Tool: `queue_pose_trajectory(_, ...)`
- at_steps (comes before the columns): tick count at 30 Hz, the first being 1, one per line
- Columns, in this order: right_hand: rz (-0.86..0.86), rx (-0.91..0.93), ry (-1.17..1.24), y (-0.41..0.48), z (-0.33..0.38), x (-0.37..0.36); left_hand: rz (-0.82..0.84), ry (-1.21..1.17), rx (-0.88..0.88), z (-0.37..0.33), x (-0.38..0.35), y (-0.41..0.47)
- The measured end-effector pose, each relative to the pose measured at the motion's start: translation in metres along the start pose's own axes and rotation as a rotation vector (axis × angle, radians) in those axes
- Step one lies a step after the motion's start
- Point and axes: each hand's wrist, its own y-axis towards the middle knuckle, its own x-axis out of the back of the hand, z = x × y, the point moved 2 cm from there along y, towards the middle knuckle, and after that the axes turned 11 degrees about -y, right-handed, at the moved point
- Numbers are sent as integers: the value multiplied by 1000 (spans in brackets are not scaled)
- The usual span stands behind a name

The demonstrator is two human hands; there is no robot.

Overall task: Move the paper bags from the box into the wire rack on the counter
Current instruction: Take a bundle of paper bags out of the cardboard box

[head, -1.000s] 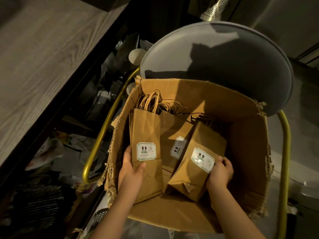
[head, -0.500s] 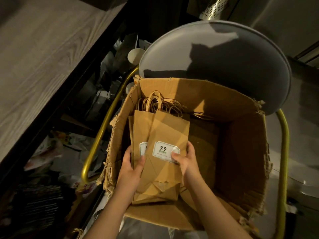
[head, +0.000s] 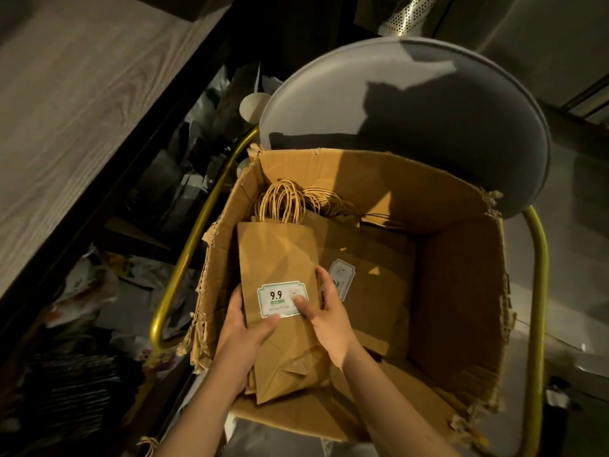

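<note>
Since half a second ago the tilted top bag has swung straight onto the paper bags (head: 276, 255), whose long axis runs away from the person, twine handles toward the far wall. The left hand (head: 244, 328) and right hand (head: 329, 319) grip the stack's sides, thumbs on top. It stands by the left wall of the box (head: 461, 291), with open room to its right. The box sits on a grey chair (head: 412, 110) beside a wooden table (head: 82, 110).

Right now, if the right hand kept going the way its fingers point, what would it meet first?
The right hand grips the bags; continuing along them, it likely meets the handles, then the box wall. Depth is unclear.
</note>
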Motion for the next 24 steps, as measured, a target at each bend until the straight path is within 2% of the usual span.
queue_pose_trajectory(3,-35,-80,62,-2,-5,4,6,24,-13,4,-1,3)
queue_pose_trajectory(7,-64,-86,124,-6,-5,17,56,27,-39,4,-7,3)
queue_pose_trajectory(16,-109,41,279,-31,20,44,93,-24,-60,-15,-27,-14)
queue_pose_trajectory(24,-121,101,207,-81,81,61,138,-98,-135,-76,-35,-61)
